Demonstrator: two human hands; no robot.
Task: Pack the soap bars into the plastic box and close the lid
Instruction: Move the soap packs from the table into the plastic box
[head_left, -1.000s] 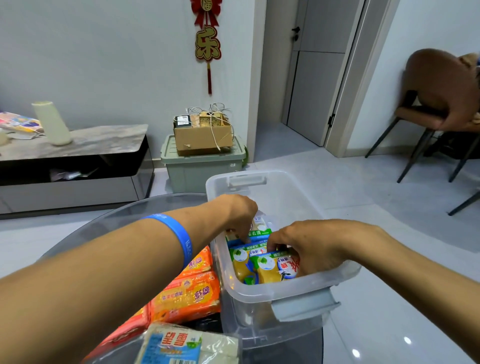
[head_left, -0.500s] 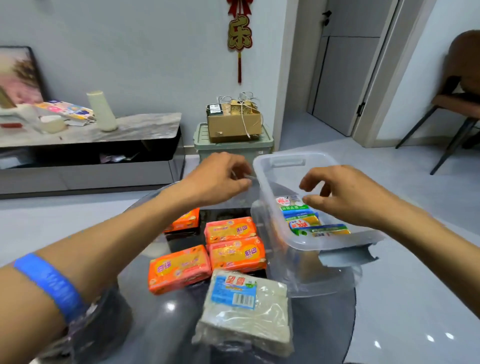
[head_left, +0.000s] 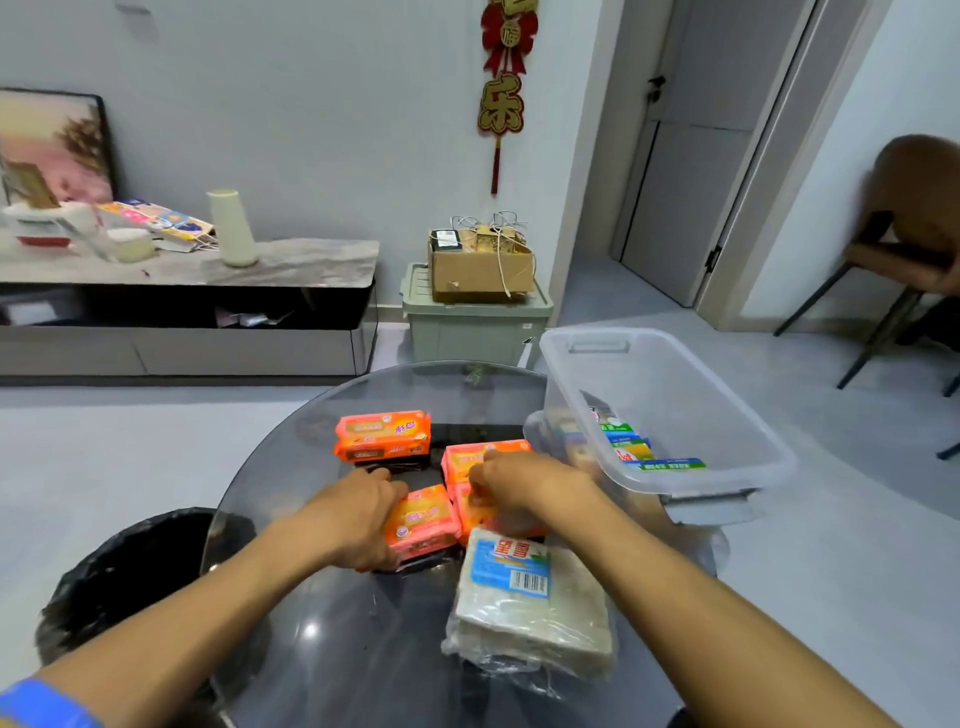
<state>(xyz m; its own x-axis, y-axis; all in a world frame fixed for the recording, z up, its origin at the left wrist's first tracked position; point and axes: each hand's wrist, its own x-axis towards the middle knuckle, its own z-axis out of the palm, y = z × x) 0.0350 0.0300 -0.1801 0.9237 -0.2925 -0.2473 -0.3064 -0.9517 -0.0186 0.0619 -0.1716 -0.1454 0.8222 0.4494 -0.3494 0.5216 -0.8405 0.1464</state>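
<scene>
The clear plastic box (head_left: 727, 410) stands open at the right edge of the round glass table (head_left: 322, 623), with several green, yellow and blue soap bars (head_left: 631, 449) lying inside. Orange soap packs lie on the table left of it. My left hand (head_left: 358, 514) grips the near orange soap pack (head_left: 423, 519) from its left side. My right hand (head_left: 524, 488) closes over the neighbouring orange soap pack (head_left: 475, 460), hiding most of it. A further orange pack (head_left: 383, 435) lies apart behind. A pale wrapped soap bundle (head_left: 530, 603) with a blue label lies nearest me.
A black-lined bin (head_left: 130, 577) stands below the table's left side. Behind are a low TV cabinet (head_left: 182, 312), a green storage crate (head_left: 475, 322) with a cardboard box on it, and a chair (head_left: 909, 249) at the right. No lid is visible.
Both hands left the plastic box, moved left and down, and now close on two orange soap packs on the table. The view swung left.
</scene>
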